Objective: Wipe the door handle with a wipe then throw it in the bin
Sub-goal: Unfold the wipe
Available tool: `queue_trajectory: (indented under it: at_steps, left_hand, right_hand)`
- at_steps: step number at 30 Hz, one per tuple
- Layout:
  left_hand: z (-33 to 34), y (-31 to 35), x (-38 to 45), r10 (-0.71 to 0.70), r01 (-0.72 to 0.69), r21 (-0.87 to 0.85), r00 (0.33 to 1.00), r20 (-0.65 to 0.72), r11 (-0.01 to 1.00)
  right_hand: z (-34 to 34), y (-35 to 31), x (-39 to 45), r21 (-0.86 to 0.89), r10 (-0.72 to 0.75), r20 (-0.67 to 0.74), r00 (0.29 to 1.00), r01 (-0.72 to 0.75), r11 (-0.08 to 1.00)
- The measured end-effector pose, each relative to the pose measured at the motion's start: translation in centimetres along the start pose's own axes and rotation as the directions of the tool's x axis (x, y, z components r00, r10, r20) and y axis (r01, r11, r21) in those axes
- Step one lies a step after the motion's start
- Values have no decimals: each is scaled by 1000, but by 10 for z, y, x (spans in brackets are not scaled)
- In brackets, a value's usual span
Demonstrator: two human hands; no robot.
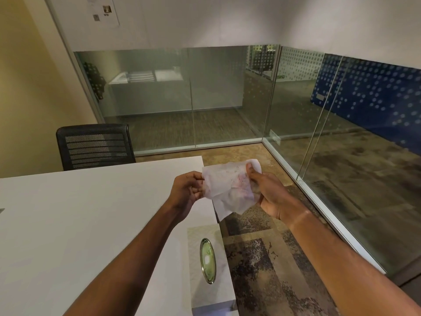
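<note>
A thin white wipe (227, 185) with faint pink marks is stretched between both hands, above the far right corner of the white table. My left hand (188, 190) pinches its left edge with the fingertips. My right hand (267, 192) holds its right side, thumb on top and palm under it. A lower corner of the wipe hangs loose. No door handle and no bin are in view.
A white table (79, 224) fills the left; a wipe box (208, 261) with an oval opening stands at its right edge. A black mesh chair (94, 145) is behind the table. Glass partitions (227, 99) bound patterned carpet (273, 258) on the right.
</note>
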State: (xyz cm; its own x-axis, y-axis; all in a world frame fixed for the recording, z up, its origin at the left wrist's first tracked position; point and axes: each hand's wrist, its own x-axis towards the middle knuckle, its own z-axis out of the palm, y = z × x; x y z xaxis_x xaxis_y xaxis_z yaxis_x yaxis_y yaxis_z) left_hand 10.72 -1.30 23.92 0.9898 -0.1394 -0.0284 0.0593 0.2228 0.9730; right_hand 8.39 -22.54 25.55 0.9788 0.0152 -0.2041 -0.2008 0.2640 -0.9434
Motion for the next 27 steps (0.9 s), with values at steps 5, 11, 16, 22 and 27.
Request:
queue_trajectory:
  at_steps: [5,11,16,22,27]
  left_hand:
    - [0,-5,6,75,-74,33,996,-43,997]
    - [11,-13,10,218,-175,203,952,-213,963]
    - [13,-10,7,479,-317,499,846,-236,806]
    - [15,-3,5,628,-392,652,760,-167,649]
    - [18,-3,6,655,-392,712,745,-125,582]
  right_hand:
    - [0,2,-1,12,-23,44,999,23,1000]
    - [11,15,6,-211,-303,-231,924,257,943]
    - [9,23,9,-390,-441,-308,843,311,867]
    - [8,18,2,-494,-481,-297,825,298,817]
    - [7,11,-7,-404,-442,-272,855,315,859]
